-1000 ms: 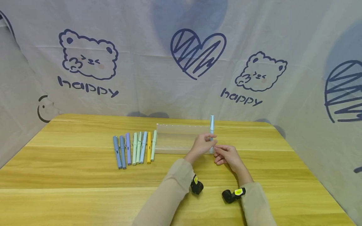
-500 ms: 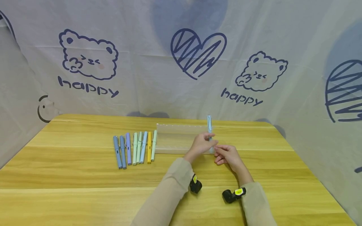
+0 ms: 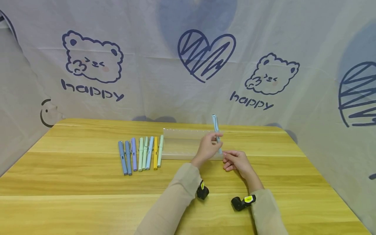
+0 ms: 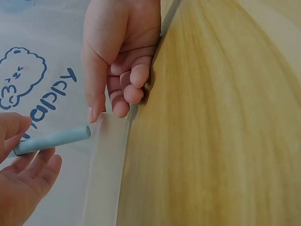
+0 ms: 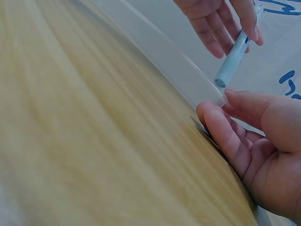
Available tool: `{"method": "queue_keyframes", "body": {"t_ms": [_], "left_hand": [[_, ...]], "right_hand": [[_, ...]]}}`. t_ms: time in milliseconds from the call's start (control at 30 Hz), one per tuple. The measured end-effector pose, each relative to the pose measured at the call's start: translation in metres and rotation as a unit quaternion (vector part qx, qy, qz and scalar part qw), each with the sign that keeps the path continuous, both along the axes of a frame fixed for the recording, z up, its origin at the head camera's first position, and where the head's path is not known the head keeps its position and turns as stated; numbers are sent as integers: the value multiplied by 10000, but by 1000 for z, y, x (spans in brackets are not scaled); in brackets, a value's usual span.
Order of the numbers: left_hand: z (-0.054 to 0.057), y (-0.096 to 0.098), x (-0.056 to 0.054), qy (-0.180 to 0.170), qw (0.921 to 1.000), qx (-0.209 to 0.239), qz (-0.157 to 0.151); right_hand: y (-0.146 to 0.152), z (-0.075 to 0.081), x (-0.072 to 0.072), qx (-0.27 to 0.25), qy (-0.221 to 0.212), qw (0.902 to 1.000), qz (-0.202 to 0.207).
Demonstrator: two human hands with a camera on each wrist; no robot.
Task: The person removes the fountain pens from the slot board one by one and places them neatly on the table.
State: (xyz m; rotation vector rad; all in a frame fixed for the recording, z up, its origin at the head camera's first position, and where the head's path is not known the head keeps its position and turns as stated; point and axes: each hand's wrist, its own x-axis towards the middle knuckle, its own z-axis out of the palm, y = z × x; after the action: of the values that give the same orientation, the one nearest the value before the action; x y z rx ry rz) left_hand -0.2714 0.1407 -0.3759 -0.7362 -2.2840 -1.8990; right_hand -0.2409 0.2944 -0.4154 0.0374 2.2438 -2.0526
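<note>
My left hand [image 3: 208, 147] pinches a light blue pen [image 3: 215, 123] over the right end of a clear frosted plastic pen tray [image 3: 180, 156]. The pen leans, its top end up and to the left. In the left wrist view, the lower end of the pen [image 4: 70, 136] points toward the tray's near wall [image 4: 106, 165]. My right hand [image 3: 237, 162] pinches the near right corner of the tray between thumb and index finger, as the right wrist view shows at the tray's end [image 5: 207, 96]. Its other fingers curl loosely.
Left of the tray several capped pens lie side by side: blue ones [image 3: 122, 158], a purple one [image 3: 133, 153], pale green ones [image 3: 140, 155] and a yellow one [image 3: 155, 153]. The wooden table [image 3: 88, 202] ends at a printed curtain [image 3: 152, 81].
The light blue pen has risen a little and its top has shifted left, going from upright to tilted. It has turned so its clip shows. My right hand stays at the tray corner.
</note>
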Motion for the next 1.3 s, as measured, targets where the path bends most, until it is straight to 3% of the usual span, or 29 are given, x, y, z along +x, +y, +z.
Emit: {"method": "queue_keyframes", "body": {"t_ms": [833,1300], "left_hand": [[15,-20,7,445,9981,-195,388],[15,-39,11,526,9980,-181,307]], "right_hand": [[0,1,0,58,-30,10000,-16],[-1,0,-1,73,-19,10000,-41]]}}
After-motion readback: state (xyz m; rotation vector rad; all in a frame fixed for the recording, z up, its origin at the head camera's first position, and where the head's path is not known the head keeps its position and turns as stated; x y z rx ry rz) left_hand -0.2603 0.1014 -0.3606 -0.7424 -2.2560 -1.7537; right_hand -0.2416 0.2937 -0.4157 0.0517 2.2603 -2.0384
